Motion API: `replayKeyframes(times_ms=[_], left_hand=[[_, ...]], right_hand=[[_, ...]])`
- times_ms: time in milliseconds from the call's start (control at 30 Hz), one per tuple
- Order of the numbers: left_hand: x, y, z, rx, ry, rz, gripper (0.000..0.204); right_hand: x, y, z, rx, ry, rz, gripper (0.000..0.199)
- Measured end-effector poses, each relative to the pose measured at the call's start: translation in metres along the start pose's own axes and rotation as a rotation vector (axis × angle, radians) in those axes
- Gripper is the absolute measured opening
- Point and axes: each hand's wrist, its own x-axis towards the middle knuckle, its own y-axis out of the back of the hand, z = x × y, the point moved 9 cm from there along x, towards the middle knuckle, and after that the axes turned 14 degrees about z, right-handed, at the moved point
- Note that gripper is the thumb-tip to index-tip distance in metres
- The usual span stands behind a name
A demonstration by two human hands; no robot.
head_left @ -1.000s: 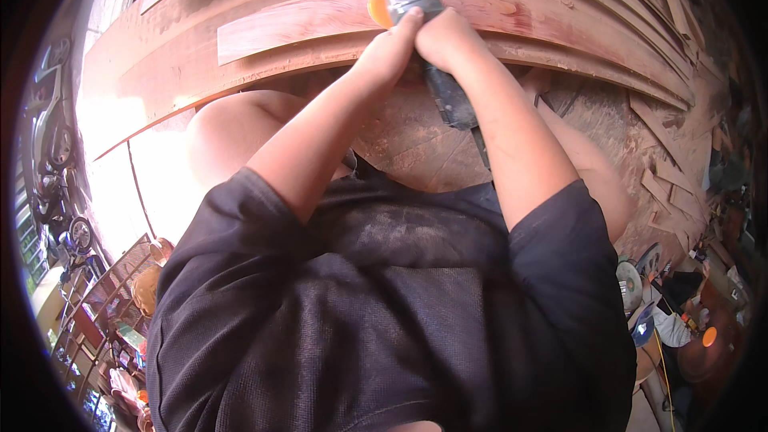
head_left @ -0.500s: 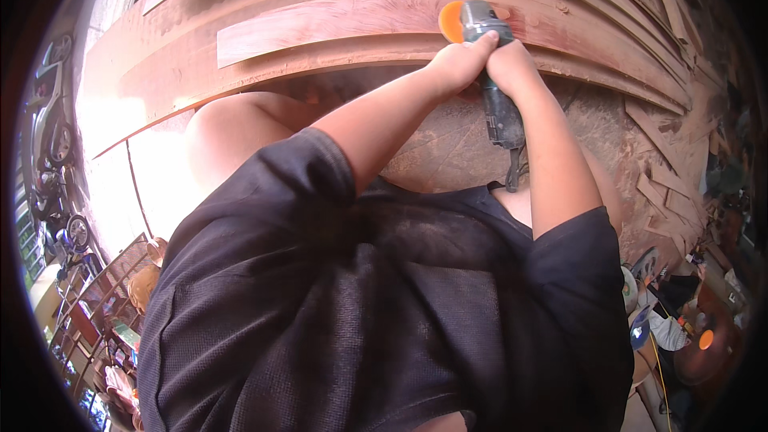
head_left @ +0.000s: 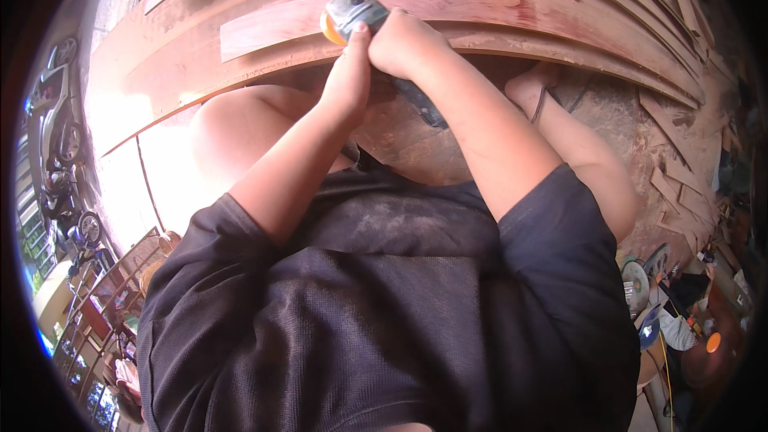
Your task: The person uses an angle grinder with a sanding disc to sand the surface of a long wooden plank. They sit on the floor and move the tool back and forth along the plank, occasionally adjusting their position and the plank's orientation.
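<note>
Both your hands are clenched on the grey power sander [head_left: 358, 14], left hand [head_left: 350, 72] beside right hand [head_left: 404, 42], pressing its orange pad onto the reddish wooden plank [head_left: 512, 8]. Tilt it and the edge may gouge the wood; your bare knee [head_left: 232, 124] sits near.

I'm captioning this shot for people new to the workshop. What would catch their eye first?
Both hands, the left hand and the right hand, grip a grey power sander with an orange disc at top centre, pressed onto a long reddish wooden plank. Below, the person's dark shirt fills the frame, with wood offcuts scattered at right.
</note>
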Motion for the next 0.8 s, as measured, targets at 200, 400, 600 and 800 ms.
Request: replayKeyframes(times_ms=[200, 400, 600, 800], left_hand=[[0.001, -0.02, -0.008, 0.045, -0.042, -0.064, 0.076], [-0.013, -0.152, -0.026, 0.296, -0.128, -0.399, 0.081], [-0.02, -0.189, -0.013, 0.462, -0.184, -0.492, 0.082], [0.005, -0.084, 0.0, 0.311, -0.106, -0.291, 0.083]], right_hand=[[0.005, 0.004, 0.023, -0.027, -0.016, -0.018, 0.066], [0.007, 0.058, 0.158, 0.097, -0.16, 0.153, 0.068], [0.009, 0.073, 0.211, 0.231, -0.285, 0.322, 0.067], [0.008, 0.032, 0.096, 0.125, -0.233, 0.184, 0.073]])
